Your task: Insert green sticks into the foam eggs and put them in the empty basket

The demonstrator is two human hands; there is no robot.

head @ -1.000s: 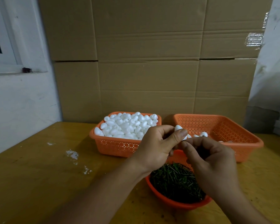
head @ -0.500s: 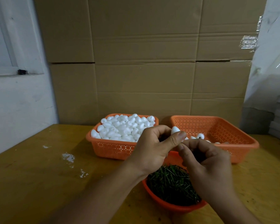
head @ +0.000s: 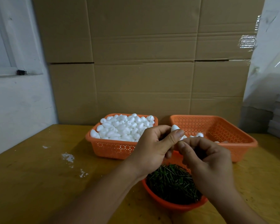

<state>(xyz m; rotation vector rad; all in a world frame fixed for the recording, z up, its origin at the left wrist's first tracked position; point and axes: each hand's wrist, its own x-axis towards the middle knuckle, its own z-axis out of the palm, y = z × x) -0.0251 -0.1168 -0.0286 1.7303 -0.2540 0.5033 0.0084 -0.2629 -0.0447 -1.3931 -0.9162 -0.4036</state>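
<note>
I am pinching an egg (head: 174,128) in my left hand (head: 153,149) while my right hand (head: 205,160), fingers curled, is seemingly pushing a hidden stick in, so next I drop it in the basket (head: 242,147).

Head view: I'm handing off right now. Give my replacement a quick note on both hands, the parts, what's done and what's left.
Left hand: pinches one foam egg over the bowl.
Right hand: fingers curled at the egg; any stick in them is hidden.
Left basket: heaped with plain eggs.
Right basket: holds only a few eggs.
Bowl of green sticks: nearest, under the hands.
Done: a handful. Left: finish this egg, drop it in the right basket, then work through the heap.
</note>
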